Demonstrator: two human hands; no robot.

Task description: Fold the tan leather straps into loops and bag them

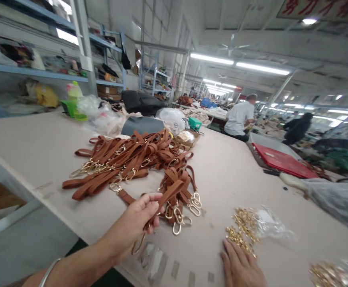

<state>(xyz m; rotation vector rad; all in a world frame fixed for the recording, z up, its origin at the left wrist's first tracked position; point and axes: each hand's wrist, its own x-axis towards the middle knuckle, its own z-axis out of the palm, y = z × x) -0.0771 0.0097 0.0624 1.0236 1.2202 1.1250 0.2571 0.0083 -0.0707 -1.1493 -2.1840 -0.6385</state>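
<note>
From the head camera, your left hand [133, 223] is closed around one brown leather strap [164, 197], pinching it near its lower end, where a gold clasp [138, 244] hangs just below your fingers. The strap runs up from your grip into the small heap of finished straps [181, 187] on the worktop [227, 171]. Your right hand [241, 269] lies flat and open, holding nothing, its fingertips touching the loose pile of gold clasps [242, 229] spilling from a clear bag [271, 225].

You look to be between pieces: one strap in hand, hardware under the other. The larger spread of straps [122, 159] lies farther back. Next, you would need a single clasp separated from that tangle, so pinch carefully; the pieces are small and interlock. A person in a white shirt [239, 117] works well apart.
</note>
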